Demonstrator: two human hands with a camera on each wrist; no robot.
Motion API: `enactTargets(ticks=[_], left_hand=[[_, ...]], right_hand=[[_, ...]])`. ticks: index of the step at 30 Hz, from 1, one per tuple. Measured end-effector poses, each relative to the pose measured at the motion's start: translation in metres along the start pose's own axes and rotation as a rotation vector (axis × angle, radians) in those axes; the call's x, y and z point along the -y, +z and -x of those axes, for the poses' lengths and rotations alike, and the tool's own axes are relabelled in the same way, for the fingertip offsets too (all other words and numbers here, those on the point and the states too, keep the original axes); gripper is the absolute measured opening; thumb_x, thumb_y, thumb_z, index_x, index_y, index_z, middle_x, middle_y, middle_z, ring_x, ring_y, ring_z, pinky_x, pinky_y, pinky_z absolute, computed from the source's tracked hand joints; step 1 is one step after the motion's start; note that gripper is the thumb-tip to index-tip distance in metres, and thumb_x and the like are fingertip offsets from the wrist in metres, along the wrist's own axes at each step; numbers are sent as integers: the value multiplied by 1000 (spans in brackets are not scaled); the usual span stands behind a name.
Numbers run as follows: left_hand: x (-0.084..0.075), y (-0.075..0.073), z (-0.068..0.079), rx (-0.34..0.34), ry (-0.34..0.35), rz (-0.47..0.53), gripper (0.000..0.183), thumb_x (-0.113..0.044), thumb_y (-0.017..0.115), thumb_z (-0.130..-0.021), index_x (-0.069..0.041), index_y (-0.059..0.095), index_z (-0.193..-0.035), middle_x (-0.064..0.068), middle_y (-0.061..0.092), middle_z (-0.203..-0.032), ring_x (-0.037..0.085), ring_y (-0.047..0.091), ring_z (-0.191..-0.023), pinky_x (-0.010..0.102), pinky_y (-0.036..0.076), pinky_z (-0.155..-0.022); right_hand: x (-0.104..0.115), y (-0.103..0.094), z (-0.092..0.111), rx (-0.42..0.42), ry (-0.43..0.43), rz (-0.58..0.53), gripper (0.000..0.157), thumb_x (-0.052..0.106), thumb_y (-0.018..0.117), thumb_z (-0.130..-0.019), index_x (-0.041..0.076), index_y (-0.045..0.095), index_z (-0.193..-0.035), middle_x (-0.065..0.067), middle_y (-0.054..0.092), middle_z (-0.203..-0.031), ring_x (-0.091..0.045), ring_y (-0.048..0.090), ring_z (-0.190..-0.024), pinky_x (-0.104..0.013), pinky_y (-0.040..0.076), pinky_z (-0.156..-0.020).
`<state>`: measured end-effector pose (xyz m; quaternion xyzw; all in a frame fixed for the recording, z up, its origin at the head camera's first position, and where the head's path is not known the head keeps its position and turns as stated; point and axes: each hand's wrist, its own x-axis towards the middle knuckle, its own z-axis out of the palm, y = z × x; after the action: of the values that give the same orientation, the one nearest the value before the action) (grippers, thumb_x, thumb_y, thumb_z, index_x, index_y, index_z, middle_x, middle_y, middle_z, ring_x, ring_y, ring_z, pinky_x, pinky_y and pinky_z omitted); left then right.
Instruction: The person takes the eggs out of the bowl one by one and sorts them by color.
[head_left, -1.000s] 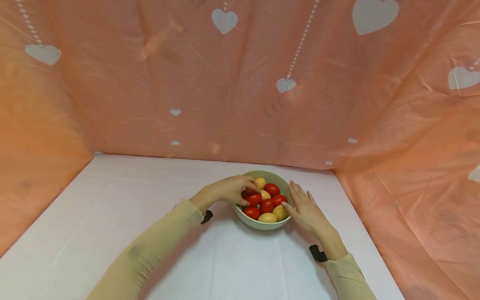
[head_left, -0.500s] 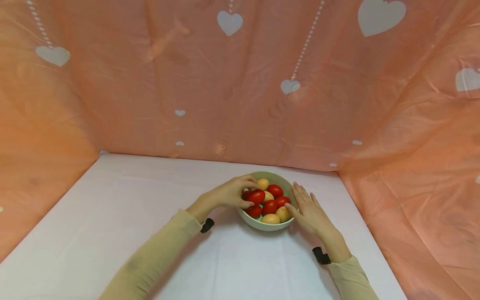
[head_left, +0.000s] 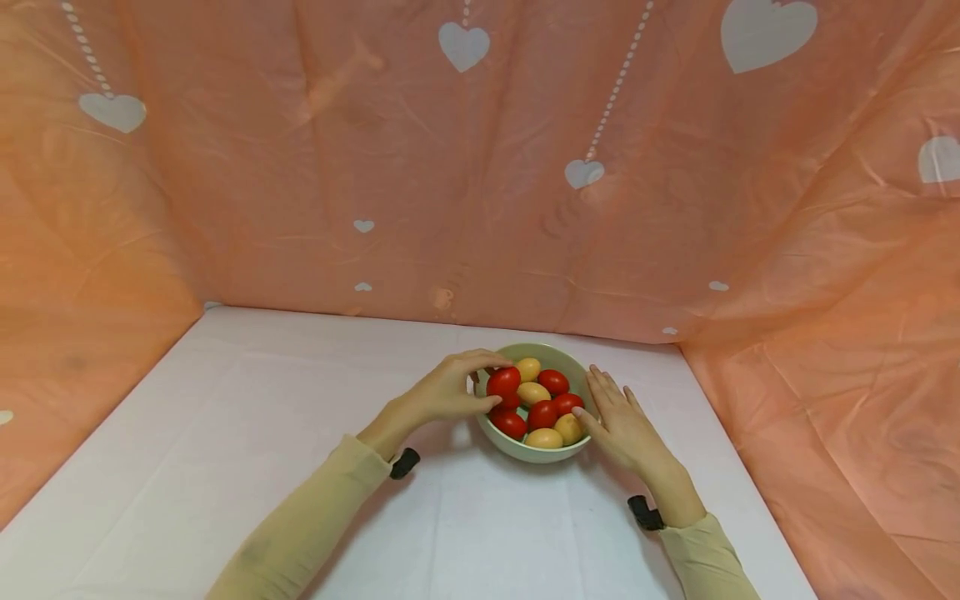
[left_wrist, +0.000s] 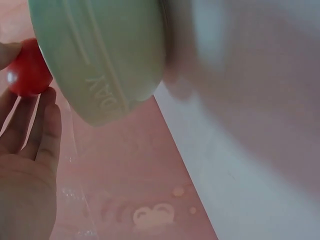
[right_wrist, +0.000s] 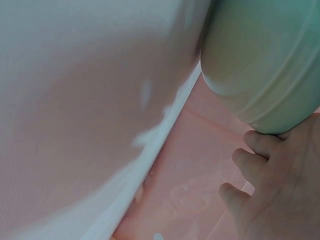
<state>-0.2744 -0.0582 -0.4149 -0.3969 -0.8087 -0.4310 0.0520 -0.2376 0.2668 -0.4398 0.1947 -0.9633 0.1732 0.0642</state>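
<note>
Together, your left hand [head_left: 447, 388] and right hand [head_left: 621, 425] flank a pale green bowl [head_left: 537, 456] on the white desk [head_left: 300, 400], right of centre and nearer the far edge. Your left fingers pinch a red oval [head_left: 503, 382] at the bowl's left rim, the thumb on its near side and the fingertips on its far side; whether the piece touches the rim, you cannot tell.

Across from it, your right fingers lie straight along the bowl's right side, gaps showing between them in the right wrist view, while the thumb reaches over the rim, close to a yellow oval [head_left: 568, 429] at the near right. Three more yellow ovals [head_left: 544, 438] and five other red ovals [head_left: 553, 382] are visible inside, one of the reds partly hidden just beneath the piece you hold.

Raised letters [left_wrist: 98, 95] on the bowl's outer wall read "DAY" in the left wrist view. You wear beige sleeves [head_left: 307, 517], with a black device [head_left: 405, 463] at your left wrist and another black mount [head_left: 645, 512] at your right. Beyond the desk hangs an orange cloth [head_left: 405, 167] printed with white hearts [head_left: 464, 47], some on dotted strings [head_left: 619, 81].
</note>
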Motion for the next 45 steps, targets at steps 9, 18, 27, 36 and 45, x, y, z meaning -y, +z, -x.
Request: enactTargets(ticks=[9,18,27,36,45], left_hand=[[7,-14,18,-133,34,-12,48,-7,86,-85,-7,70,-130,6,69,-127,20,65,-105,48,58,-82],[19,-33,42,-233,-17,-83,46,-10,88,-83,-7,71,-125,6,70,-124,20,66,-99,38,56,-77],[36,-56,70,-253,-93,-174,46,-9,88,-83,-6,69,-125,7,70,-123,21,67,-97,38,56,-77],[48,-85,98,-211,-198,-225,46,-6,86,-84,-4,68,-126,10,69,-124,24,66,-98,39,55,-79],[54,-109,123,-160,-322,-274,43,-9,83,-88,-2,67,-127,12,68,-122,29,63,-102,46,54,-84]], right_hand=[[2,-1,0,2,0,-2,72,40,50,-108,-8,31,-158,-23,25,-168,-45,22,-155,-68,15,-122],[2,0,-1,7,-3,-7,73,42,48,-109,-9,30,-159,-24,25,-168,-45,21,-155,-67,15,-122],[1,3,-2,-4,-30,-25,73,41,49,-109,-11,30,-157,-26,25,-167,-47,22,-154,-65,18,-123],[0,1,-1,11,-18,-30,74,42,48,-109,-10,28,-158,-25,22,-169,-47,19,-155,-63,17,-124],[-2,2,1,26,-1,-31,75,43,47,-109,-10,27,-159,-24,20,-169,-45,17,-156,-62,15,-125]])
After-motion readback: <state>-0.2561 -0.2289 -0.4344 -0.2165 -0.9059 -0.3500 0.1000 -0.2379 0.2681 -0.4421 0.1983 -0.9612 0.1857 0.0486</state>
